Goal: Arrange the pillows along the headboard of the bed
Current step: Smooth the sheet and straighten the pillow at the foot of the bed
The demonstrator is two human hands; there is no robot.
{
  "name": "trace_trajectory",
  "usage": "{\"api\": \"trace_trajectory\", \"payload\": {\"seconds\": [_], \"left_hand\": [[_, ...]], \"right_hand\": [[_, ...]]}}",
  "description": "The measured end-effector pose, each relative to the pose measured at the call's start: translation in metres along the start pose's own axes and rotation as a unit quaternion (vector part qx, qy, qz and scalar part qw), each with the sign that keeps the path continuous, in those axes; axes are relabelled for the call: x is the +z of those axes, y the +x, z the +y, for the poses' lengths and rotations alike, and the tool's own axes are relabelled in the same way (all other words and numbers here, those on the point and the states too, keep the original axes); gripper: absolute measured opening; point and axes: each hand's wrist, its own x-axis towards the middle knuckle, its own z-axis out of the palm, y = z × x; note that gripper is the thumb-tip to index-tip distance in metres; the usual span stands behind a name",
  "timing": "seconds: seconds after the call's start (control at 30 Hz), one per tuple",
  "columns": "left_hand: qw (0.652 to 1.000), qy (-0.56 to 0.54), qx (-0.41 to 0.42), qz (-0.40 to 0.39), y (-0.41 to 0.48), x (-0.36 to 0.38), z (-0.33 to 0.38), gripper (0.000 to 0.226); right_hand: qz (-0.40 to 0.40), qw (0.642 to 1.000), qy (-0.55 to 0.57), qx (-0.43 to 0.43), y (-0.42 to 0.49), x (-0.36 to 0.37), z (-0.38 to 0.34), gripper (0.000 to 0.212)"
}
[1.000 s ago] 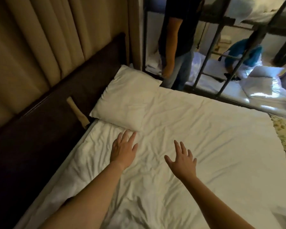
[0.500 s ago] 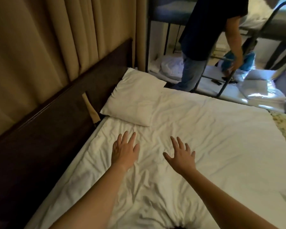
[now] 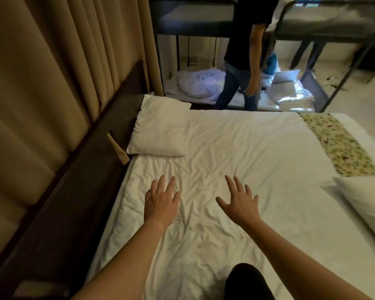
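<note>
both hands empty and palm-down over the wrinkled white sheet [image 3: 236, 148]: left hand [image 3: 160, 202] with fingers loosely spread, right hand [image 3: 240, 202] splayed wider. one pillow [image 3: 158, 128], soft, white and rectangular, already lies against the dark wooden headboard [image 3: 78, 182], ahead and slightly left of the left hand, long axis running along the board. a second pillow [image 3: 364, 204], plump and smooth, lies at the right edge, well apart from the headboard, with only part of it in view. the right hand is nearer it; the likely next move is a rightward reach. floral runner [image 3: 338, 144] crosses the foot end
</note>
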Motion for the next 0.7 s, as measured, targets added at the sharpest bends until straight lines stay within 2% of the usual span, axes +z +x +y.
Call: {"api": "trace_trajectory", "payload": {"seconds": [0.37,0.7], "left_hand": [[1.0,0.004,0.014,-0.024,-0.074,0.012,0.042,0.062],[1.0,0.005,0.018,-0.02,-0.129,0.043,0.137,0.061]], "right_hand": [[0.017,0.999,0.018,0.029,-0.078,-0.009,0.046,0.09],[0.015,1.0,0.013,0.021,-0.129,-0.032,0.139,0.089]]}}
